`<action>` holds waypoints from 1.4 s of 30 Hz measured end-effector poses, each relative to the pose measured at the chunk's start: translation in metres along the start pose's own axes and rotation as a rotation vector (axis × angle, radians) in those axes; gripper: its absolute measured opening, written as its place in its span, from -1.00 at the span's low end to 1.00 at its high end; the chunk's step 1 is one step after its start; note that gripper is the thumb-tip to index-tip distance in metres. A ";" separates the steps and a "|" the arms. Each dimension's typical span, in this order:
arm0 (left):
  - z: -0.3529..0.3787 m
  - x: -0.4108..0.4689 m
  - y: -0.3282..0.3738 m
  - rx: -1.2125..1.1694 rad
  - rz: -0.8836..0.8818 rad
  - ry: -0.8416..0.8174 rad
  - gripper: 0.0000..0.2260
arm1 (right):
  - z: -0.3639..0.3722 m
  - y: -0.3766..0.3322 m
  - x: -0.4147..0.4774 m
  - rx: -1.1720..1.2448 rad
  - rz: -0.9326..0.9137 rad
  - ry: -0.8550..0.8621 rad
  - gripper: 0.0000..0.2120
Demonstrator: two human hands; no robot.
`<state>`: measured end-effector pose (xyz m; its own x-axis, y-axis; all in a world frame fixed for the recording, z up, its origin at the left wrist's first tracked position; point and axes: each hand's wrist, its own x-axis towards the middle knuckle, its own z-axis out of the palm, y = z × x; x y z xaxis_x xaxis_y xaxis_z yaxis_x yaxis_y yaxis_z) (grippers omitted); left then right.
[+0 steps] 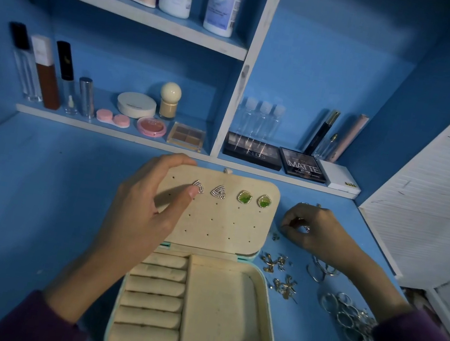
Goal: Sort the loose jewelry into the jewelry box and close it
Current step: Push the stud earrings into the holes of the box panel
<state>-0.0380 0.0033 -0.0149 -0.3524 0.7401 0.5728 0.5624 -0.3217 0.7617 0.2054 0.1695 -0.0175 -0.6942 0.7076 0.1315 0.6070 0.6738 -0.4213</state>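
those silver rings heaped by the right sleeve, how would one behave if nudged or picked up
The silver rings are round bands, so a nudged one might roll on the smooth blue desk. They look thin and shiny, probably light and slippery to pinch. They overlap in a heap, so lifting one may shift its neighbours.

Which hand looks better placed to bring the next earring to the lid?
The right hand: it rests among the loose jewelry beside the box and seems to pinch a small piece. The left hand is occupied gripping the open lid.
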 end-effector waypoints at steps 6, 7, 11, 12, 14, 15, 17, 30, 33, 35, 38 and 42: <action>0.000 -0.001 0.003 -0.023 0.002 0.011 -0.76 | -0.004 -0.007 -0.002 0.141 0.109 0.038 -0.92; 0.000 0.000 0.004 -0.016 0.010 0.013 -0.76 | -0.005 -0.011 -0.002 0.209 0.136 0.048 -0.91; -0.002 -0.002 0.003 -0.050 0.001 0.019 -0.71 | -0.018 -0.039 0.002 0.489 0.173 0.065 -0.94; -0.003 -0.003 0.001 -0.055 -0.008 0.020 -0.70 | -0.023 -0.048 0.004 0.536 0.155 0.060 -0.92; -0.008 -0.006 0.000 -0.023 0.000 0.024 -0.70 | -0.033 -0.065 0.007 0.604 0.112 0.033 -0.89; -0.010 -0.007 0.000 0.003 0.035 0.026 -0.72 | -0.038 -0.073 0.009 0.627 0.093 0.019 -0.90; -0.014 -0.011 0.000 0.077 0.177 0.028 -0.76 | -0.044 -0.086 0.013 0.662 0.055 -0.007 -0.93; -0.026 -0.036 -0.008 0.173 0.553 0.051 -0.87 | -0.030 -0.151 0.018 0.621 -0.131 -0.427 -0.95; -0.028 -0.037 -0.008 0.189 0.563 0.035 -0.88 | -0.024 -0.155 0.015 0.587 -0.125 -0.495 -0.92; -0.028 -0.038 -0.009 0.200 0.565 0.021 -0.88 | -0.021 -0.156 0.014 0.586 -0.123 -0.530 -0.94; -0.028 -0.038 -0.010 0.227 0.597 0.004 -0.87 | -0.019 -0.155 0.014 0.595 -0.101 -0.550 -0.94; -0.029 -0.038 -0.010 0.222 0.600 0.005 -0.88 | -0.017 -0.155 0.013 0.601 -0.099 -0.556 -0.94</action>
<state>-0.0515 -0.0384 -0.0355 0.0691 0.4663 0.8819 0.8045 -0.5488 0.2271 0.1090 0.0785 0.0650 -0.9197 0.3357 -0.2037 0.3320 0.3875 -0.8600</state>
